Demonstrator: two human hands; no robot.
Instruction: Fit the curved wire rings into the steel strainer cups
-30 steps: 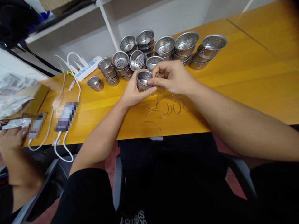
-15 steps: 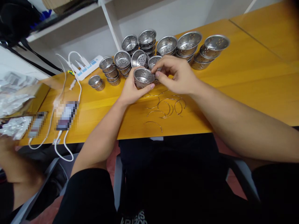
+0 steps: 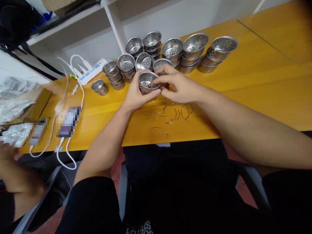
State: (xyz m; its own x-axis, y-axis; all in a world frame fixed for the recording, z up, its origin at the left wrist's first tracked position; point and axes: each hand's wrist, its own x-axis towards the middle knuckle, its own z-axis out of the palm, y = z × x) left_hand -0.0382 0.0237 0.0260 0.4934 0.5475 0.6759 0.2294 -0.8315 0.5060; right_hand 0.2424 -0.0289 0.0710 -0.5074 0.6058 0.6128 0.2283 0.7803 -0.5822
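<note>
A small perforated steel strainer cup (image 3: 145, 87) is held above the desk, its mouth tilted toward me. My left hand (image 3: 135, 94) is closed around its left and near side, thumb along the front. At the cup's right rim is my right hand (image 3: 174, 85), fingers curled, with the index fingertip inside the cup and the thumb outside. Whatever its fingers pinch is too small or hidden to make out. Several thin curved wires (image 3: 171, 113) lie on the desk below my hands.
Stacks of similar strainer cups (image 3: 223, 48) stand along the back of the yellow desk (image 3: 263, 81). To the left are a power strip (image 3: 92, 71), phones (image 3: 69, 122) on white cables, and plastic bags (image 3: 16, 133). Another person's arm (image 3: 18, 172) shows at far left.
My right hand has moved down and left, its index finger going from beside the rim to inside the strainer cup. My left hand still holds the cup in nearly the same place.
</note>
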